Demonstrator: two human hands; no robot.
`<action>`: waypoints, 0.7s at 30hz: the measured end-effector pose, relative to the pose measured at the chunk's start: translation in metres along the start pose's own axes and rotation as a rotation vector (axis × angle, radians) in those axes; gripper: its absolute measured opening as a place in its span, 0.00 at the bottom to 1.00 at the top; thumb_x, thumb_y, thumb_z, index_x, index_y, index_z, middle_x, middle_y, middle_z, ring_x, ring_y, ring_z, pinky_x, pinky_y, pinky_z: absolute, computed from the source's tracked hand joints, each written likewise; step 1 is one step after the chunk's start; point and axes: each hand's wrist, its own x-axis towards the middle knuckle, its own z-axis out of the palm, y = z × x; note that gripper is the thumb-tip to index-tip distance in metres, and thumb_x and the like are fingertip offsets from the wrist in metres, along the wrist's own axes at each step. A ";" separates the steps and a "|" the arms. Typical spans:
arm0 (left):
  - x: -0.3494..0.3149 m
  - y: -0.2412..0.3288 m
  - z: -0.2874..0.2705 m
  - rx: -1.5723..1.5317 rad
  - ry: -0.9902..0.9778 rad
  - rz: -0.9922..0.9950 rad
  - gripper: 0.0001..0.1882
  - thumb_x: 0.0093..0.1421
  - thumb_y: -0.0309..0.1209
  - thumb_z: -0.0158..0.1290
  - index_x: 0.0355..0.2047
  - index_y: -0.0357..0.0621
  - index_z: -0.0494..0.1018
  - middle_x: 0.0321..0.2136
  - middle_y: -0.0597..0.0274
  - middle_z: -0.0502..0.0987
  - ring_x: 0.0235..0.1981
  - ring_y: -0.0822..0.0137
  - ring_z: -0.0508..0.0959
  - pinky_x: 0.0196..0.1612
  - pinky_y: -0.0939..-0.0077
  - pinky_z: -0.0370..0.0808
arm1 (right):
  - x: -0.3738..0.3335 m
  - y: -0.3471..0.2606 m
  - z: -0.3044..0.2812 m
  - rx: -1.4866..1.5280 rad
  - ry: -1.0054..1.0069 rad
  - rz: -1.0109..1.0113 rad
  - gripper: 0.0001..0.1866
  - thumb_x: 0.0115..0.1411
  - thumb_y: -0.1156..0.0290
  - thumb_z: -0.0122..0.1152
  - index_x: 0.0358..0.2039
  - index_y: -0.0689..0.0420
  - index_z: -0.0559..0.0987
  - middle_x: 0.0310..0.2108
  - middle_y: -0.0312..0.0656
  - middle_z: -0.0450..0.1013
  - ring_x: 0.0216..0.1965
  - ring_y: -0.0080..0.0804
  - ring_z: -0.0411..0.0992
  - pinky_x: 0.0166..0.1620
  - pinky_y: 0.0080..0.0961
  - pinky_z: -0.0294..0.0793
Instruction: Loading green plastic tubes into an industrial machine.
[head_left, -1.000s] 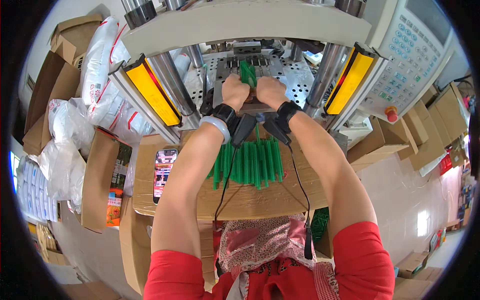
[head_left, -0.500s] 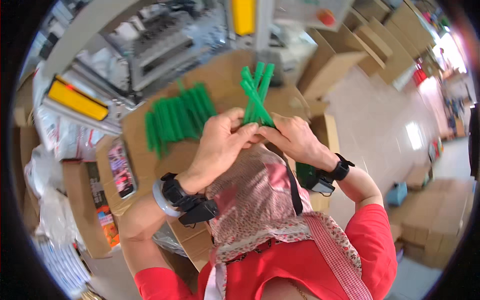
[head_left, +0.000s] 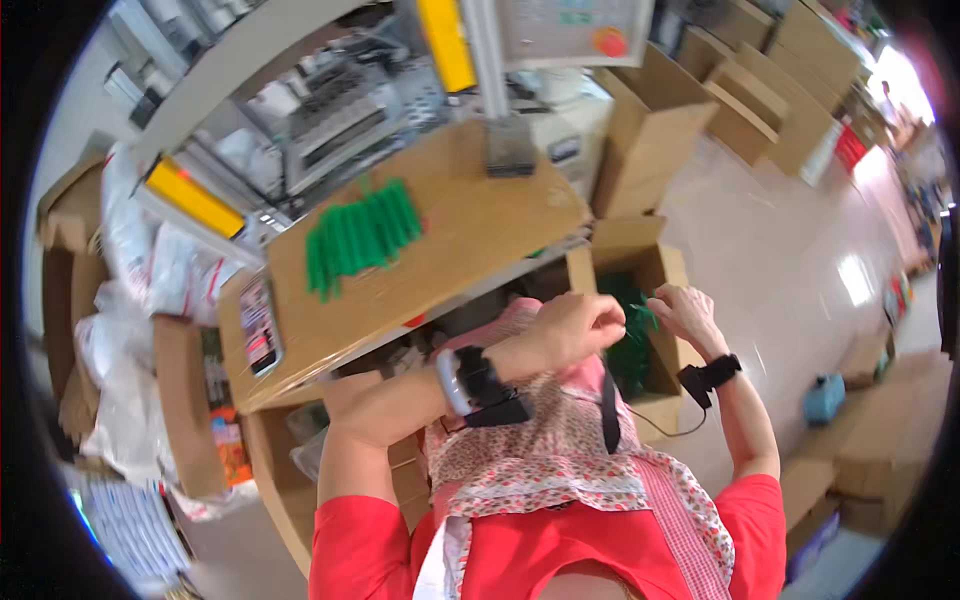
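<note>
hovering by a box [head_left: 628, 231] of green bits [head_left: 630, 365] right of middle, the left hand [head_left: 578, 325] and right hand [head_left: 692, 317] have bent fingers, i can't tell if either grip pinches anything, and green sticks [head_left: 362, 237] lie upper left on the worktop [head_left: 480, 235].

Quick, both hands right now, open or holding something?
Left hand: loosely curled, nothing visibly held.
Right hand: partly curled; whether it holds anything cannot be told.
</note>
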 end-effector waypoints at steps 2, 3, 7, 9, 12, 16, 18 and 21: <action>-0.041 0.003 -0.030 -0.066 0.054 0.054 0.10 0.57 0.33 0.52 0.33 0.38 0.75 0.27 0.62 0.79 0.30 0.69 0.78 0.35 0.74 0.73 | 0.014 -0.034 -0.029 0.144 -0.075 -0.068 0.14 0.56 0.57 0.53 0.31 0.53 0.78 0.22 0.45 0.75 0.29 0.43 0.74 0.31 0.40 0.71; -0.062 0.004 -0.046 -0.043 0.094 0.029 0.10 0.57 0.33 0.52 0.33 0.38 0.75 0.27 0.62 0.79 0.30 0.69 0.78 0.35 0.74 0.73 | 0.024 -0.061 -0.044 0.205 -0.030 -0.185 0.14 0.55 0.57 0.54 0.32 0.53 0.78 0.22 0.44 0.75 0.29 0.43 0.74 0.31 0.39 0.71; -0.130 -0.025 -0.110 -0.064 0.574 -0.161 0.07 0.58 0.30 0.52 0.33 0.40 0.76 0.24 0.64 0.78 0.26 0.76 0.75 0.29 0.80 0.71 | 0.070 -0.151 -0.063 0.351 0.111 -0.517 0.13 0.54 0.58 0.55 0.32 0.53 0.79 0.23 0.43 0.75 0.28 0.44 0.74 0.33 0.36 0.72; -0.160 -0.049 -0.149 0.027 0.800 -0.278 0.08 0.58 0.28 0.51 0.35 0.39 0.75 0.26 0.69 0.76 0.27 0.79 0.73 0.31 0.84 0.70 | 0.096 -0.194 -0.067 0.340 0.118 -0.660 0.13 0.55 0.58 0.54 0.32 0.53 0.79 0.23 0.44 0.75 0.29 0.44 0.74 0.34 0.35 0.72; -0.187 -0.084 -0.195 0.156 0.991 -0.415 0.08 0.57 0.28 0.52 0.36 0.38 0.75 0.25 0.65 0.77 0.27 0.77 0.75 0.31 0.83 0.70 | 0.138 -0.248 -0.054 0.280 0.071 -0.691 0.15 0.54 0.57 0.55 0.35 0.54 0.77 0.28 0.44 0.75 0.34 0.44 0.74 0.39 0.37 0.72; -0.196 -0.129 -0.220 0.531 0.970 -0.571 0.11 0.52 0.34 0.54 0.32 0.38 0.75 0.22 0.55 0.77 0.24 0.65 0.77 0.30 0.73 0.72 | 0.169 -0.301 -0.030 0.129 -0.034 -0.642 0.19 0.52 0.56 0.56 0.40 0.56 0.74 0.38 0.46 0.74 0.42 0.46 0.72 0.45 0.41 0.70; -0.193 -0.130 -0.224 0.494 0.900 -0.655 0.13 0.50 0.38 0.55 0.28 0.40 0.76 0.22 0.51 0.77 0.27 0.58 0.79 0.32 0.66 0.74 | 0.176 -0.317 -0.030 0.068 -0.083 -0.623 0.21 0.51 0.57 0.56 0.42 0.56 0.73 0.40 0.46 0.74 0.44 0.47 0.71 0.46 0.42 0.69; -0.183 -0.120 -0.228 0.371 0.770 -0.824 0.13 0.48 0.38 0.57 0.25 0.39 0.76 0.17 0.52 0.76 0.22 0.59 0.79 0.30 0.68 0.74 | 0.176 -0.324 -0.036 0.049 -0.167 -0.558 0.22 0.49 0.60 0.56 0.43 0.59 0.71 0.42 0.49 0.72 0.46 0.48 0.70 0.46 0.43 0.69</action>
